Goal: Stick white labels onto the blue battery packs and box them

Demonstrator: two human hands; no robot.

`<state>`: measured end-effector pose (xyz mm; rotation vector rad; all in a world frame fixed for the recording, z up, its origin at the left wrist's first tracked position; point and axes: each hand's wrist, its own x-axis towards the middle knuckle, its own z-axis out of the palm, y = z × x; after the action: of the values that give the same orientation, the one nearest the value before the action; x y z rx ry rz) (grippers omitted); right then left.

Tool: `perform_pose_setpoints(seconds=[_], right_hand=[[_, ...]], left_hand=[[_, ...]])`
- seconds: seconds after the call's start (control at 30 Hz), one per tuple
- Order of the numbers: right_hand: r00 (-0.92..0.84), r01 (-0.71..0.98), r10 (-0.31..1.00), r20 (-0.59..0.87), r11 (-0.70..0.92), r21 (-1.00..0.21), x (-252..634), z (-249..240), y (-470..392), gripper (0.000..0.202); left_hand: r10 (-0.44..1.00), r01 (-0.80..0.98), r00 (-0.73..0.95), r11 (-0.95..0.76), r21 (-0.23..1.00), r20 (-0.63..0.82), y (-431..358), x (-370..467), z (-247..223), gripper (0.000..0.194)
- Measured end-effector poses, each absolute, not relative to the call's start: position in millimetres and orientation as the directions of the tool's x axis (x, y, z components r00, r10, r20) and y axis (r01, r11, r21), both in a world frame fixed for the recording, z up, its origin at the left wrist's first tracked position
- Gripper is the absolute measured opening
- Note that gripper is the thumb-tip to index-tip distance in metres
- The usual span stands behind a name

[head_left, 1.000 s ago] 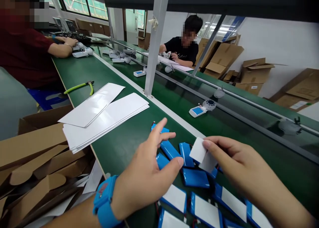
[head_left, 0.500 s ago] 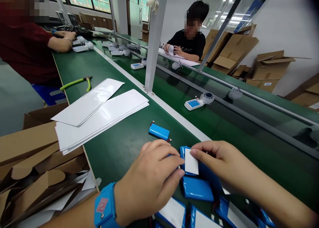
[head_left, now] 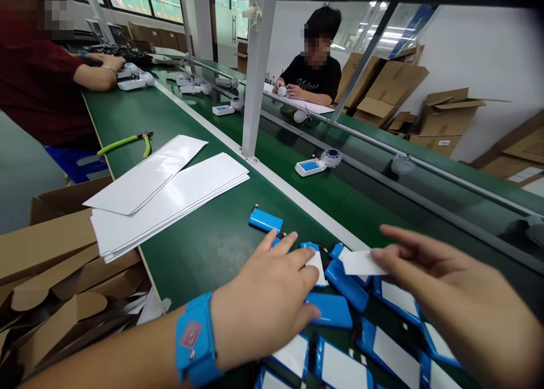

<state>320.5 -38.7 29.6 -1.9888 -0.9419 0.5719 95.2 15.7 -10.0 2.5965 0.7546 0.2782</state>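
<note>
While the right hand [head_left: 450, 292] pinches a small white piece [head_left: 361, 263] by its end with the thumb, the left hand [head_left: 266, 295] is spread flat, nearer to the viewer than the upright post [head_left: 257, 77]. The blue battery packs [head_left: 334, 311] are also on the near side of this post, mostly toward its right, on the green table [head_left: 191, 270]. I suppose the piece is held at one end so that its face is left free; whether it touches a pack, I cannot tell. The left fingertips seem to rest on a covered pack, perhaps to steady it. The packs lie close together, probably for easy reach. They look flat and shiny, with rounded edges, and thin red wires show at some; many carry a plain white rectangle, but others, as the loose one nearest to the post, show bare blue. White sheets [head_left: 170, 204] lie left of the post.
</note>
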Motion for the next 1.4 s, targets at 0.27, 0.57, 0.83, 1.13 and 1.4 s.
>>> perform_pose_setpoints(seconds=[0.27,0.57,0.83,1.13,1.4], right_hand=[[0.715,-0.062,0.618,-0.328,-0.412,-0.909,307.7,-18.1,-73.6,0.064],[0.754,0.037,0.628,-0.193,-0.334,-0.942,309.0,-20.1,-81.3,0.052],[0.708,0.003,0.64,-0.299,-0.426,-0.905,310.4,-7.8,-81.9,0.043],[0.59,0.48,0.794,-0.147,-0.491,-0.727,305.7,-8.6,-74.4,0.028],[0.12,0.991,0.948,0.293,-0.098,-0.088,326.9,-24.3,-95.4,0.044]], left_hand=[[0.519,0.379,0.787,-0.833,0.403,0.334,35.0,131.9,-11.3,0.029],[0.472,0.348,0.816,-0.862,0.367,0.334,32.6,133.7,-29.8,0.025],[0.487,0.32,0.788,-0.846,0.426,0.377,29.2,127.1,-24.2,0.021],[0.234,0.124,0.91,-0.942,0.312,0.344,29.2,124.4,-30.4,0.034],[0.257,0.159,0.9,-0.945,0.285,0.351,15.4,124.8,-21.8,0.034]])
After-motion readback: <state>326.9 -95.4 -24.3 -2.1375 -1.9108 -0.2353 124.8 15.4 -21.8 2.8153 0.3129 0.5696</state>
